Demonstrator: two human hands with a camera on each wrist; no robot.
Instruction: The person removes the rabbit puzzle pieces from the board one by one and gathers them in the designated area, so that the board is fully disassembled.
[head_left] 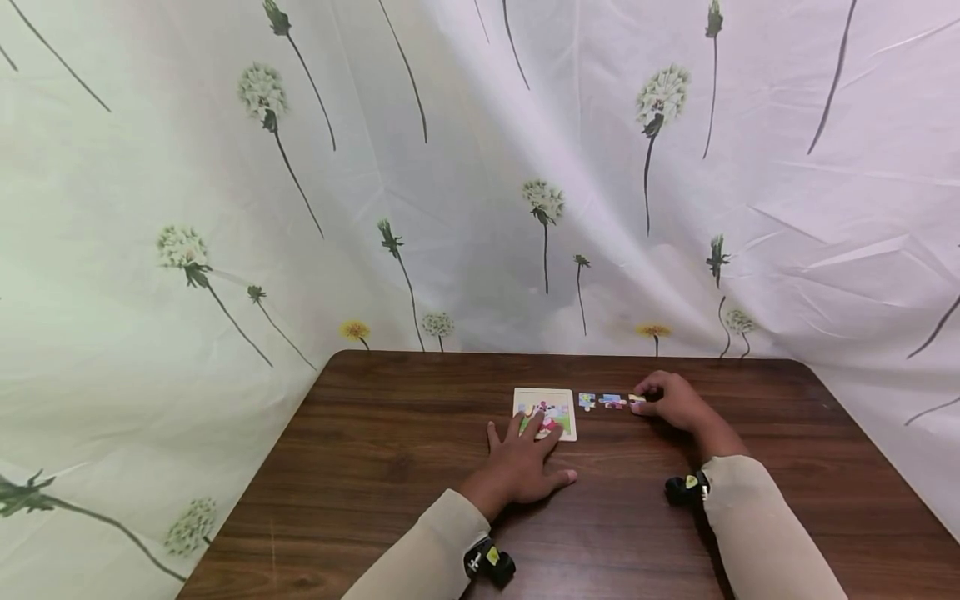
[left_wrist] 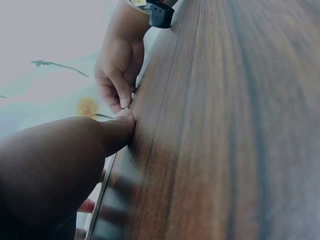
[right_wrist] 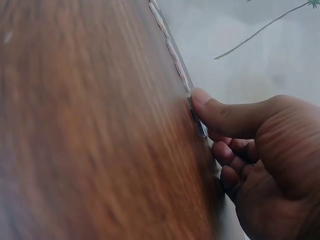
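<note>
A square jigsaw board [head_left: 545, 392] with a pale frame and a colourful cartoon picture lies toward the table's far side. My left hand [head_left: 521, 468] is spread palm down, its fingertips over the board's lower part and its thumb out on the wood. To the right of the board, two loose jigsaw pieces [head_left: 612, 402] lie in a row. At the row's right end, my right hand [head_left: 675, 403] pinches a yellowish jigsaw piece [head_left: 637, 398] between thumb and fingers. In the right wrist view, that piece [right_wrist: 202, 128] stays low at the tabletop, partly hidden by the thumb.
The dark brown wooden table [head_left: 390, 450] has rounded far corners. Behind it hangs a pale cloth [head_left: 465, 250] printed with dandelions. A black wrist camera [head_left: 491, 562] is strapped at the left sleeve, and another wrist camera [head_left: 684, 489] at the right.
</note>
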